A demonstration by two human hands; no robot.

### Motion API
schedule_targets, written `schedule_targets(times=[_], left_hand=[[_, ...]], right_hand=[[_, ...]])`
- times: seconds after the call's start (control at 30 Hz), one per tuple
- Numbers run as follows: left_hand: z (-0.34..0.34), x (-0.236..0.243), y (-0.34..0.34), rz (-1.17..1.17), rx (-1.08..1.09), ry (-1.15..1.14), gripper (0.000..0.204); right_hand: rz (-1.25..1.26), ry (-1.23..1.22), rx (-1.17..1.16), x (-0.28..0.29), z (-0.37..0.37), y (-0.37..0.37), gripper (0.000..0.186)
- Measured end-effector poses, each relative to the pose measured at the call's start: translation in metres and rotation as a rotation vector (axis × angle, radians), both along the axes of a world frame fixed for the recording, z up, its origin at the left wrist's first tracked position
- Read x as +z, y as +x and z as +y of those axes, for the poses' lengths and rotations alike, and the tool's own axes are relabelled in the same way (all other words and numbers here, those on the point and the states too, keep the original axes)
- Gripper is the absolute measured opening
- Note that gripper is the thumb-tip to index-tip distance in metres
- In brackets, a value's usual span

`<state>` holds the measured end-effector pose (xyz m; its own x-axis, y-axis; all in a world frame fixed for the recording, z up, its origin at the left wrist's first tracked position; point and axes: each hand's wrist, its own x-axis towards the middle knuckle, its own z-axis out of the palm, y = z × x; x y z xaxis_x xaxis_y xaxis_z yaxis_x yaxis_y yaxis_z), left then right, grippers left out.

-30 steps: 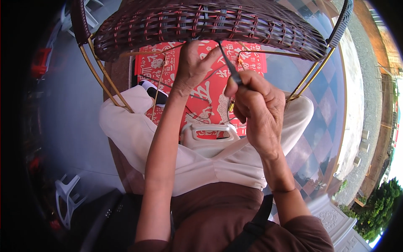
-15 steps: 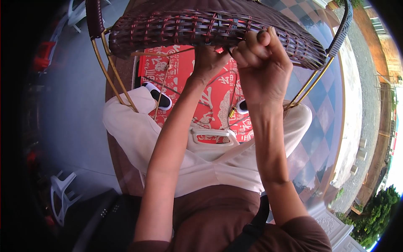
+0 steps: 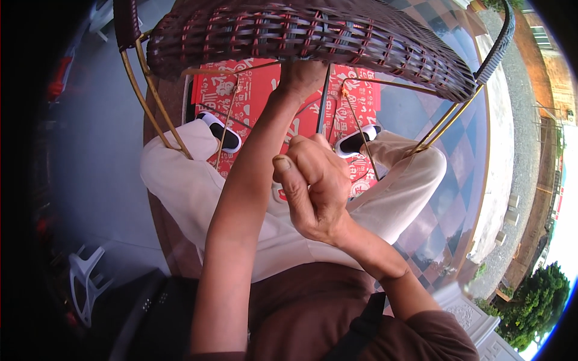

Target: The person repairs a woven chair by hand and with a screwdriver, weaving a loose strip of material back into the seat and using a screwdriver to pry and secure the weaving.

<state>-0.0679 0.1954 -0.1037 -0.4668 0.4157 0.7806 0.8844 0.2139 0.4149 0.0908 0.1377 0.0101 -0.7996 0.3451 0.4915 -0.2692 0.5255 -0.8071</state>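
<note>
A dark brown wicker seat (image 3: 307,33) with red strands showing through hangs over my lap, on gold metal legs (image 3: 165,114). My left hand (image 3: 304,75) reaches up to its lower edge; the fingers are hidden beneath the weave. A dark flat weaving strip (image 3: 324,99) runs taut from that edge down toward my right hand (image 3: 319,186). My right hand is closed in front of my lap, with the strip's end inside the fist. Thin gold crossbars (image 3: 361,123) of the frame pass between the seat and my knees.
A red patterned sheet (image 3: 253,99) lies under my shoes (image 3: 226,135). The wrapped armrests (image 3: 497,51) rise at both sides. A white plastic chair (image 3: 87,277) stands at left, and checkered tiles (image 3: 448,180) cover the floor at right.
My right hand has come down and toward my body, drawing the dark strip out from the weave. My left hand stays at the wicker edge. The wicker seat has shifted slightly.
</note>
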Motion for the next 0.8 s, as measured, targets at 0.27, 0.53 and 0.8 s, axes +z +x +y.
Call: schedule_targets(times=[0.27, 0.53, 0.8], left_hand=[[0.003, -0.003, -0.002, 0.104, 0.041, -0.038, 0.017], [-0.009, -0.004, -0.005, -0.016, -0.101, -0.35, 0.022], [-0.051, 0.043, 0.006, -0.913, -0.443, -0.369, 0.022]], right_hand=[[-0.109, -0.323, -0.146, 0.026, 0.014, 0.017, 0.018], [-0.307, 0.468, 0.216, 0.001, 0.138, 0.034, 0.021], [-0.115, 0.491, -0.04, -0.043, 0.142, 0.01, 0.007]])
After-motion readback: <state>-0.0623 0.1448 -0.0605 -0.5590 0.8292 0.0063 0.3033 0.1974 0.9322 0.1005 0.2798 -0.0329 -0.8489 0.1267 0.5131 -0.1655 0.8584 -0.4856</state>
